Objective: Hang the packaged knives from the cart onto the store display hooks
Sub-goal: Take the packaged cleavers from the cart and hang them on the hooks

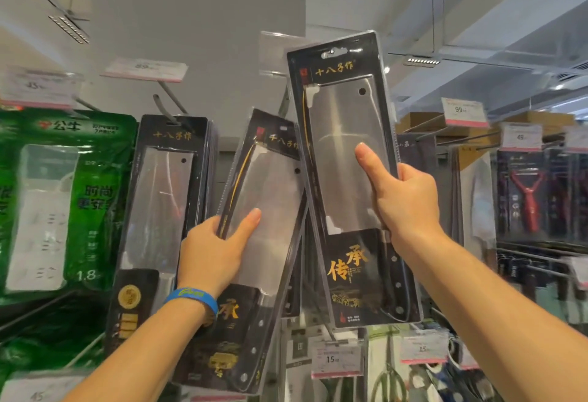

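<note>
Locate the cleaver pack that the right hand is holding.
Head view, right of centre: the cleaver pack is held high in the right hand, its top by a clear label holder, overlapping the tilted pack in the left hand.

Bright, even indoor light is coming from above, where a strip lamp (423, 61) is glowing white on the ceiling and a second lamp (69, 29) is showing at the upper left. This light is making pale glare on the clear plastic of the raised knife package (346, 159) and the lower knife package (267, 210). Shadows are looking weak. The middle is appearing fairly sharp, while the price tags (38, 86) and green package (63, 198) at the left are smearing with blur. The wide lens is bending lines near the edges.
</note>
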